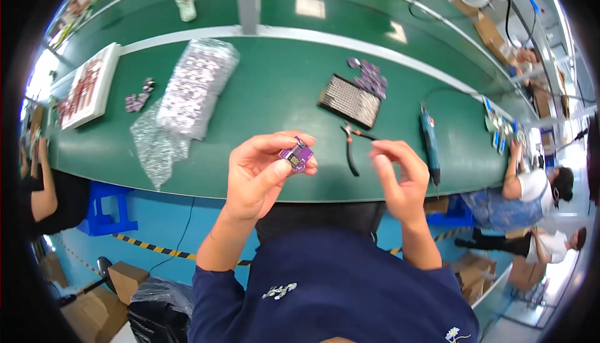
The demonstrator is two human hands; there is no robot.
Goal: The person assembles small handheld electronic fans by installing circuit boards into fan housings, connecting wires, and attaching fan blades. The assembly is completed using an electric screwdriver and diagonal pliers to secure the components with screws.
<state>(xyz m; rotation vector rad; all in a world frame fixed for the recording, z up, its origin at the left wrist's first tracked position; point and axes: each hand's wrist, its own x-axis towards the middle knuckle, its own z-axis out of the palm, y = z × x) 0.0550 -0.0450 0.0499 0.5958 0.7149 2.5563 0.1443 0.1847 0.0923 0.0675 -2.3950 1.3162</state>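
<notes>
My left hand [256, 171] pinches a small purple circuit board [297, 155] between thumb and fingers, just above the table's near edge. A little dark display and a dark connector show on the board. To the right, my right hand [403, 177] is raised with its fingers curved and the thumb apart from them. Nothing can be seen in it, though its fingertips are slightly blurred. Between the hands lie cutting pliers [352, 149] with black and orange handles; one handle runs close to my right fingertips.
Beyond the pliers sit a black tray [351, 100] of small metal pieces and several purple boards [372, 80]. An electric screwdriver [430, 143] lies right. On the left are a bubble-wrapped bundle [197, 86], loose purple parts [139, 96] and a white foam tray [111, 71]. People sit at both sides.
</notes>
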